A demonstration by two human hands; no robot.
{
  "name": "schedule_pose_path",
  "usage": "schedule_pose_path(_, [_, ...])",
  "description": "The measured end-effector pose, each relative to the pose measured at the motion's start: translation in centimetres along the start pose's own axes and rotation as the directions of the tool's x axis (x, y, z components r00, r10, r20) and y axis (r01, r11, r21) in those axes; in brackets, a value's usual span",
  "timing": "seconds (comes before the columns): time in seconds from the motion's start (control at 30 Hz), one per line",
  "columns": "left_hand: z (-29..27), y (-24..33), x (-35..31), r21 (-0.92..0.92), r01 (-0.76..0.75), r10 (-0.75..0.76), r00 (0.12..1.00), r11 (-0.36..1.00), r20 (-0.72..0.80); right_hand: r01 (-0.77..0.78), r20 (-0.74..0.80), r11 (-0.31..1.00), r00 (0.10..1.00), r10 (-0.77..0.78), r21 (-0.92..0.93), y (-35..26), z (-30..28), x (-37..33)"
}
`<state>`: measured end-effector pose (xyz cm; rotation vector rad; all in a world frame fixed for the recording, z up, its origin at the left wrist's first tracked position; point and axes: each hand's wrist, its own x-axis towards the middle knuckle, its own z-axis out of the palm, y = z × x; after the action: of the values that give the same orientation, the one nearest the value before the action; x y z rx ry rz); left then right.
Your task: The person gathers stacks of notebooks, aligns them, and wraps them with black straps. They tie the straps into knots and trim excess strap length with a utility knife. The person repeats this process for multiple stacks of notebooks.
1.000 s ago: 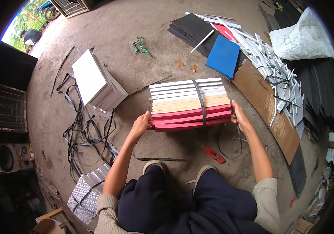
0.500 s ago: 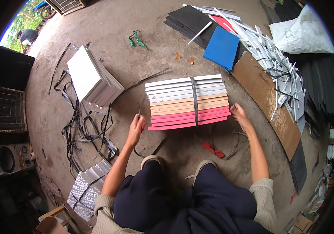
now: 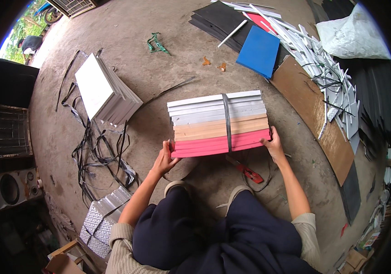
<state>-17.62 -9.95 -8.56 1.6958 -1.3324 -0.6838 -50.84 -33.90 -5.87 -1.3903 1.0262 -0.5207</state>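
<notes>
A stack of foam-like sheets (image 3: 200, 118), white on top, tan in the middle and pink at the bottom, lies before my feet. Around its middle runs a dark strap (image 3: 228, 130). My left hand (image 3: 164, 160) grips the lower left corner, thumb on the pink sheets, with its fingers partly hidden behind the end. At the opposite corner my right hand (image 3: 273, 145) holds the pink layers the same way. Just below the stack, on the floor, lies a red cutter (image 3: 251, 174) beside a loop of dark strap (image 3: 268, 180).
To the left stand a white sheet stack (image 3: 96, 89), tangled black straps (image 3: 92, 150) and a strapped silver bundle (image 3: 97, 230). On the right are a blue sheet (image 3: 259, 51), a brown board (image 3: 312, 116), white offcuts (image 3: 323, 68) and a white sack (image 3: 353, 36). A green strap (image 3: 157, 44) lies beyond.
Both hands, earlier out beside the stack, one on a thin strap, have moved in onto its lower corners. The stack has tipped slightly, and the loose strap near the red cutter has shifted.
</notes>
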Motion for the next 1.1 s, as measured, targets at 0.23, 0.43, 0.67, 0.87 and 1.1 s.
schedule_pose_path(0.23, [1.5,1.9,0.4,-0.102,0.187,-0.21,0.927,0.977,-0.312,-0.008,0.003,0.994,1.0,0.008,0.107,-1.2,-0.4,-0.9])
schedule_pose_path(0.43, [0.8,2.0,0.8,-0.073,0.271,-0.281,0.926,0.96,-0.252,0.313,0.127,0.583,0.933,-0.337,-0.75,-0.2,-1.7,-2.0])
schedule_pose_path(0.67, [1.1,4.1,2.3,-0.246,0.139,-0.243,0.849,0.959,-0.469,0.396,-0.061,0.695,0.844,-0.533,-0.601,-0.5,0.8,-2.0])
schedule_pose_path(0.87, [-2.2,10.8,7.1,-0.1,0.273,-0.287,0.829,0.957,-0.481,0.139,-0.263,0.918,0.933,-0.247,-0.37,-8.1,1.5,-1.8])
schedule_pose_path(1.1, [-5.6,13.1,11.3,0.21,0.414,-0.351,0.893,0.886,-0.282,-0.056,-0.214,0.953,0.977,-0.009,-0.298,-12.0,0.0,0.9])
